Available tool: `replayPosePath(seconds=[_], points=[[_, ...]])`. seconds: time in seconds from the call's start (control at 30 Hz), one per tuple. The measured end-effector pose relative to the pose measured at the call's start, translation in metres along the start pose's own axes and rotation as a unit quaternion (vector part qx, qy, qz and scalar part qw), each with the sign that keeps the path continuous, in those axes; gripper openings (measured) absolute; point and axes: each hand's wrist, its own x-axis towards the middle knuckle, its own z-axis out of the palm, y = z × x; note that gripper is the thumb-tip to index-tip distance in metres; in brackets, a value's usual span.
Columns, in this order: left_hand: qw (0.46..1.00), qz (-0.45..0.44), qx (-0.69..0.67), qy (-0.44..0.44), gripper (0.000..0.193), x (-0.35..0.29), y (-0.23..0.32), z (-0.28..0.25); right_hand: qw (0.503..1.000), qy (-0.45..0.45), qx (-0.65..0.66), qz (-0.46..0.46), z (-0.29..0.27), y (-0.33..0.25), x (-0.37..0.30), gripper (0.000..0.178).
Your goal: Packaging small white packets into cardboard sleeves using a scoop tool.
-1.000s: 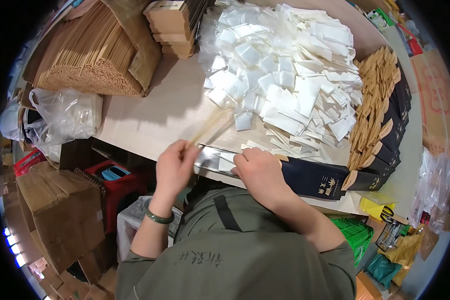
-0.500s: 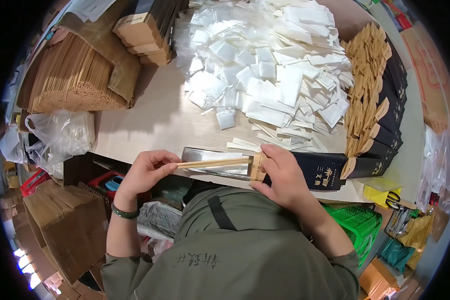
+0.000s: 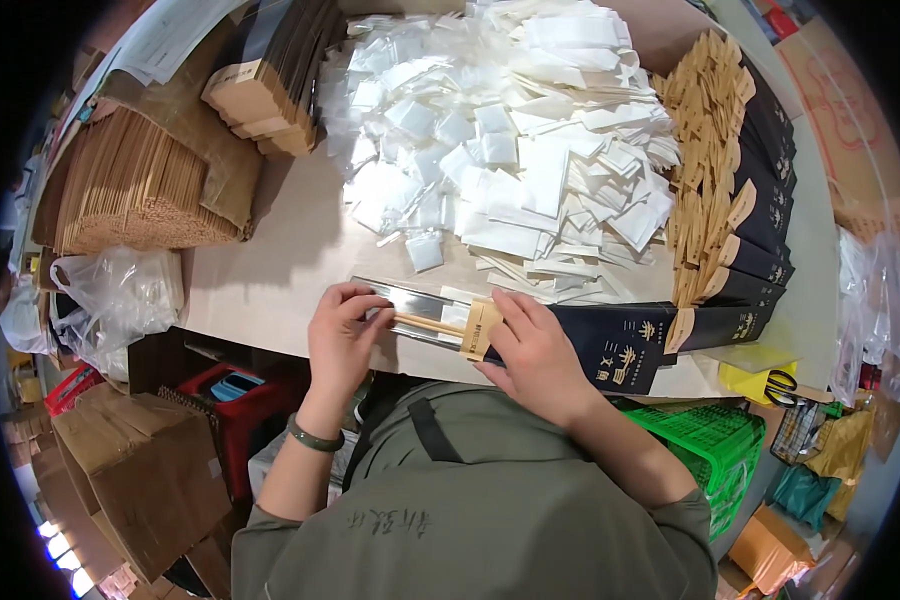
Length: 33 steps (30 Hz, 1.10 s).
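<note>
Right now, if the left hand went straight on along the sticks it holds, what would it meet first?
Most likely the tan sleeve end at the right hand, in line with the sticks. Depth is unclear, so the left hand might brush the shiny metal tray first.

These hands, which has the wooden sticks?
The left hand, with the dark bracelet: it holds the wooden sticks; the bare-wristed right hand holds a paper sleeve.
</note>
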Motion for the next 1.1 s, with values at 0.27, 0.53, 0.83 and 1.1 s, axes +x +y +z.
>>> replayPosePath(seconds=[0.27, 0.53, 0.83, 1.1], points=[[0.960, -0.030, -0.157, -0.230, 0.049, -0.018, 0.053, 0.032, 0.997, 0.062, -0.021, -0.049, 0.000, -0.005, 0.001, 0.033], [0.912, 0.239, 0.305, -0.133, 0.047, 0.000, 0.030, -0.018, 0.980, -0.071, -0.107, -0.151, -0.071, 0.000, 0.025, 0.007], [0.905, 0.111, -0.057, -0.407, 0.042, -0.022, 0.088, 0.041, 0.999, -0.010, 0.041, -0.019, -0.032, 0.084, -0.067, 0.050], [0.965, -0.062, 0.136, -0.217, 0.043, -0.015, 0.059, 0.008, 0.996, -0.014, -0.023, 0.084, -0.024, 0.006, -0.010, 0.038]])
